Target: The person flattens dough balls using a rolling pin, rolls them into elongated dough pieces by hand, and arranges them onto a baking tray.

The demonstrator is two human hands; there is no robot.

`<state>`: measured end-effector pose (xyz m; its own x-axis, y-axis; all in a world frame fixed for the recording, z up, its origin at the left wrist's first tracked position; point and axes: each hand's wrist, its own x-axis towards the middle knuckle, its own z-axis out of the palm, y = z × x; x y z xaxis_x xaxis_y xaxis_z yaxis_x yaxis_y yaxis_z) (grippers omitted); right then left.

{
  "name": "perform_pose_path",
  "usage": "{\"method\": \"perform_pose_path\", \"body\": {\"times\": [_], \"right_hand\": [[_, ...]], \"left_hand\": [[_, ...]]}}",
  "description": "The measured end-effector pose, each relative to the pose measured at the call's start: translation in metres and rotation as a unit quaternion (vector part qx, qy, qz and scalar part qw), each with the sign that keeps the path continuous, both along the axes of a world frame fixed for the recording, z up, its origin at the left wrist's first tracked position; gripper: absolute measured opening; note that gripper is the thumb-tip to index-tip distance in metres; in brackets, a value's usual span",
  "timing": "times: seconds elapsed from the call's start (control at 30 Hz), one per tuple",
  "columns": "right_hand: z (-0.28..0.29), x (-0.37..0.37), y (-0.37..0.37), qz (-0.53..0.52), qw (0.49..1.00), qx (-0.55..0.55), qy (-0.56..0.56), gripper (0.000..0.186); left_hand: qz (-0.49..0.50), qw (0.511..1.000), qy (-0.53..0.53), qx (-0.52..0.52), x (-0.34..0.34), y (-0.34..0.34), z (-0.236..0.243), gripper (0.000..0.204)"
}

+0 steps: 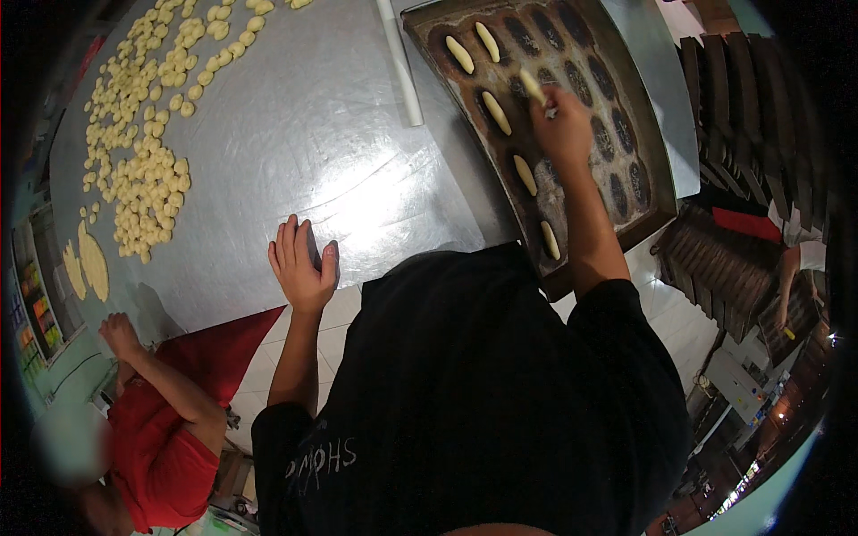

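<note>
Noted nearest the camera, at 6 o'clock: black shirt (483,384). Found left hand (302,272) at 9 o'clock, released, resting on metal worktop (241,152) with fingers spread. Saw right hand (565,129) between 1 and 2 o'clock, pinching dough stick (533,87) over dark baking tray (592,67); cannot tell whether touching it. Counted five further sticks (496,113) on tray, toward its 9 o'clock side. Logged white rod (402,62) at 12 o'clock, clustered dough balls (147,201) at 10 o'clock, red-shirted co-worker (170,447) at 8 o'clock.
</note>
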<state>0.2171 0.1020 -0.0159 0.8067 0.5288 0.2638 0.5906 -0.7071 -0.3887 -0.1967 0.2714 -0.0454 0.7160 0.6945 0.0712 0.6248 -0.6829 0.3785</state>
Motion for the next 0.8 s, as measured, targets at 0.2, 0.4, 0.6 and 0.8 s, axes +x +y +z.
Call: {"method": "perform_pose_path", "body": {"times": [0.2,0.4,0.6,0.8], "right_hand": [[0.001,-0.007,0.006,-0.013,0.992,-0.047,0.115,0.039],[-0.009,0.013,0.035,0.035,0.999,0.005,0.001,0.035],[0.035,-0.063,0.098,0.241,0.950,0.158,0.117,0.023],[-0.015,-0.107,0.162,0.230,0.973,-0.020,-0.021,0.034]], "left_hand": [[0.006,1.000,0.001,-0.003,0.000,0.001,0.002,0.053],[0.012,1.000,-0.014,0.003,0.003,0.003,0.004,0.053],[0.035,0.999,-0.041,0.002,0.001,0.000,0.006,0.046],[0.051,0.972,-0.199,-0.117,0.038,0.076,0.011,0.019]]}}
